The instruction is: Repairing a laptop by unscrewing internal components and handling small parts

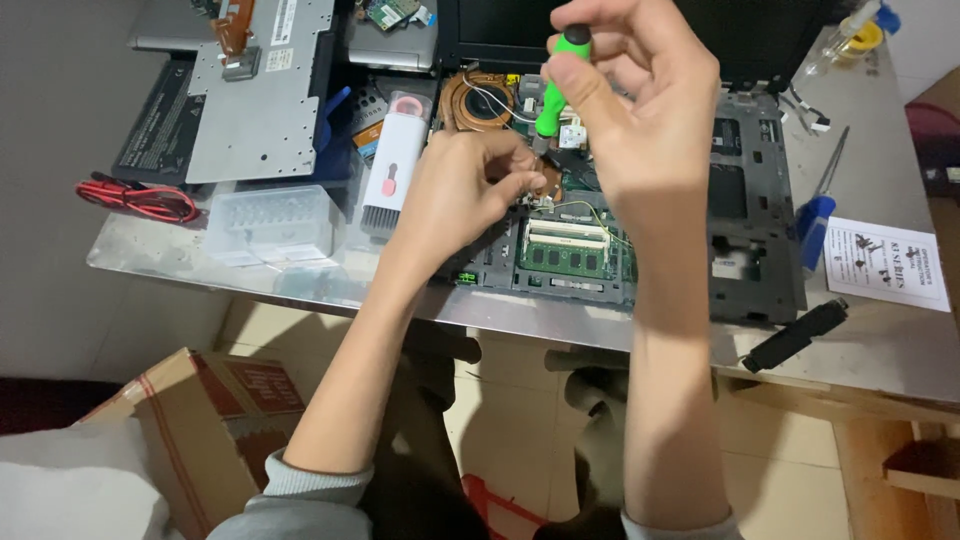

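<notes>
Green screwdriver (553, 100) upright in right hand (640, 110), fingers closed on cap, over opened laptop (745, 230). Left hand (465, 190) pinched at tip. Laptop overhangs table edge (880, 350); clutter crowds left.

I saw little room around the opened laptop (745, 225): a clear plastic box (270, 222) and white cleaning brush (388, 175) crowded its left, a blue-handled tool (815, 215) its right; bare table (900, 350) lay open near the front-right edge
</notes>
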